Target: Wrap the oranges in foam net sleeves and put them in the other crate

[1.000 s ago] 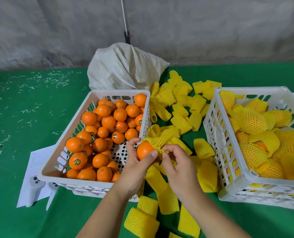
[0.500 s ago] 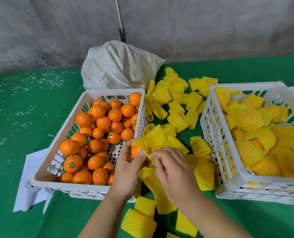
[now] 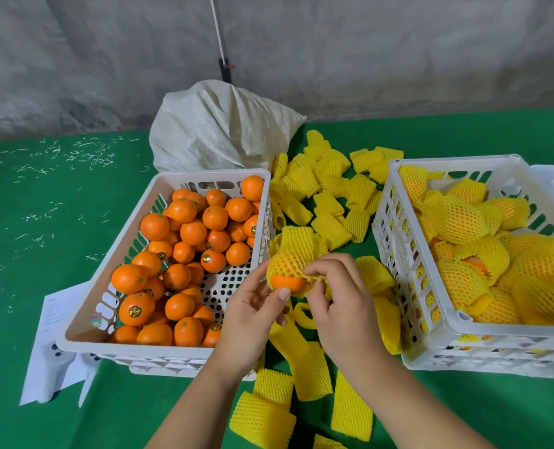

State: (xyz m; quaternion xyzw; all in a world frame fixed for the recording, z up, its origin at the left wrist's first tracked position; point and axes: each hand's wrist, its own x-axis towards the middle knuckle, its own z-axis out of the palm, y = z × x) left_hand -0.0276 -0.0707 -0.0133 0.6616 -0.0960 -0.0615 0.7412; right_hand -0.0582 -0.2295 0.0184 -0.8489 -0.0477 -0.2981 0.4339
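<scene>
Two hands work one round orange fruit (image 3: 288,282) between the crates, held above the green table (image 3: 42,196). The left hand (image 3: 253,315) cups the fruit from below, thumb pressed on its bare skin, while the right hand (image 3: 340,296) pinches the lower rim of the yellow foam net sleeve (image 3: 293,254), which covers only the upper part of the fruit.

Several things could go wrong here. That sleeve rim looks stretched tight, so a hard tug may tear the mesh or make it snap back up off the fruit. With the left hand's hold confined to the uncovered bottom, the orange could slip out as the net is drawn over that spot, dropping among the loose yellow foam sleeves (image 3: 330,202) on the table. A half-covered fruit set into the white plastic crate of wrapped oranges (image 3: 395,202) on the right may shed its net there. The white plastic crate of bare oranges (image 3: 159,186) sits just beside the left hand, so a dropped fruit might also roll against it.
</scene>
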